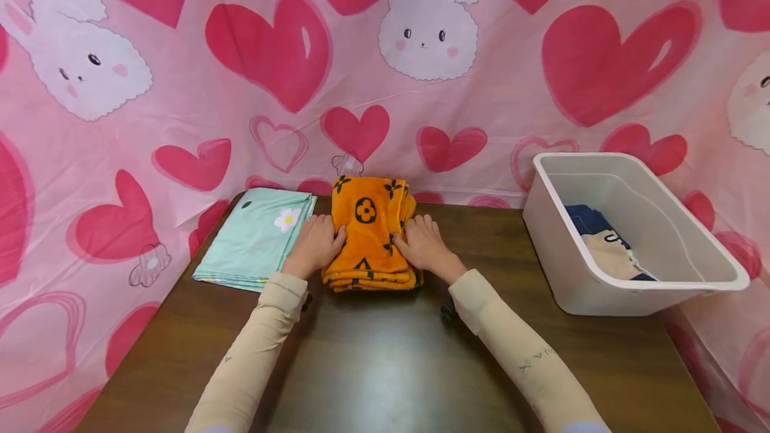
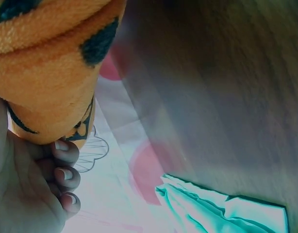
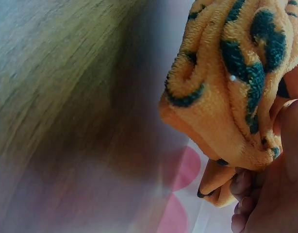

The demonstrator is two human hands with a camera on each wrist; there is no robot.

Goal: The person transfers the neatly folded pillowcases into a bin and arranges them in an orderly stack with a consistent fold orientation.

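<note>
A plush orange blanket (image 1: 367, 236) with dark flower patterns, folded into a thick stack, sits near the back of the table. My left hand (image 1: 315, 244) grips its left side, thumb on top; in the left wrist view the curled fingers (image 2: 66, 174) show at the blanket's edge. On the opposite side my right hand (image 1: 428, 246) holds it the same way, thumb over the top face. Wrinkled layers of the blanket (image 3: 222, 107) bulge beside that hand in the right wrist view. The undersides of the fingers' grip are partly hidden by the fabric.
Left of the blanket lies a flat folded mint-green cloth (image 1: 249, 239) with a white daisy. A white plastic bin (image 1: 553, 246) stands at the right, holding navy and beige fabric (image 1: 604, 246). Behind the brown table (image 1: 373, 359) hangs a pink heart-and-bunny curtain (image 1: 361, 45).
</note>
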